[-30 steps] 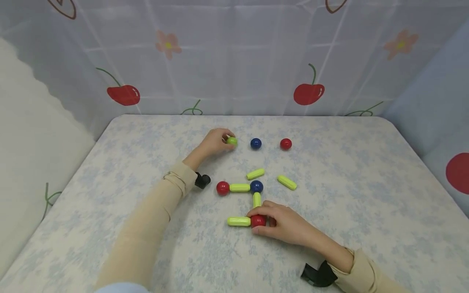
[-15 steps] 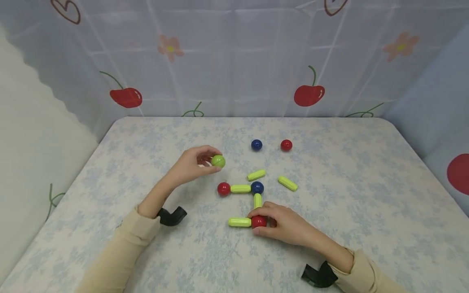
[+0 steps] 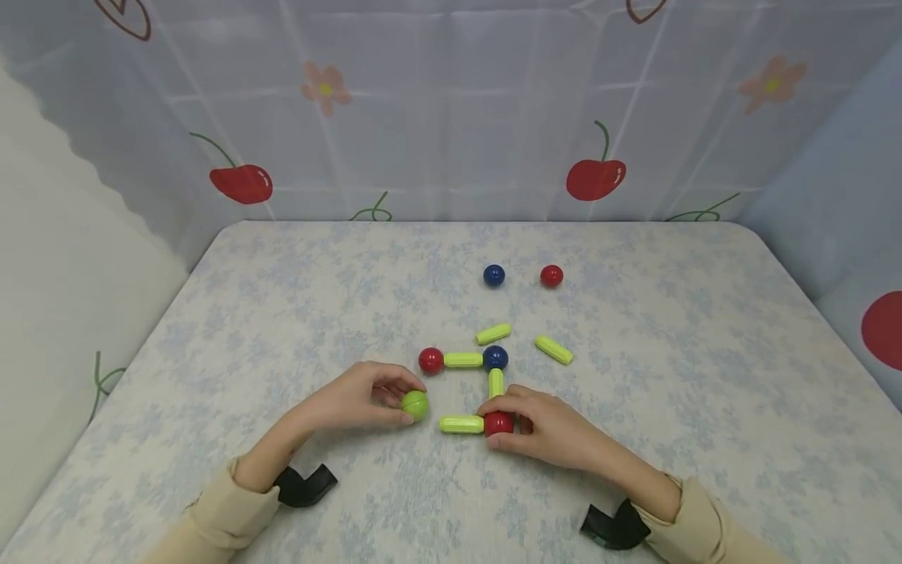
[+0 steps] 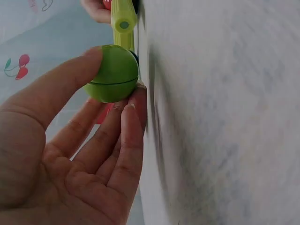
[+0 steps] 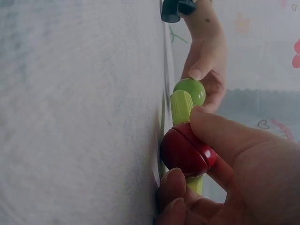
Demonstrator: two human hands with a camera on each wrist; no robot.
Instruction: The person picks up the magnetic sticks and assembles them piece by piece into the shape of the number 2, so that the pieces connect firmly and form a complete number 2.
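Between thumb and fingers my left hand pinches a green ball, just left of the free end of a yellow-green rod. A gap separates ball and rod in the head view. My right hand grips the near red ball, which joins that rod to a second rod. The second rod runs up to a blue ball. From there a third rod leads left to another red ball. In the left wrist view the green ball shows a seam line.
Two loose yellow-green rods, one a short rod and one a slanted rod, lie beyond the joined pieces. Farther back sit a loose blue ball and a loose red ball. A patterned cloth covers the table; a printed curtain hangs behind.
My left hand has brought the green ball from the back row toward me, down to the left of the near rod. The right hand has stayed on the red ball.
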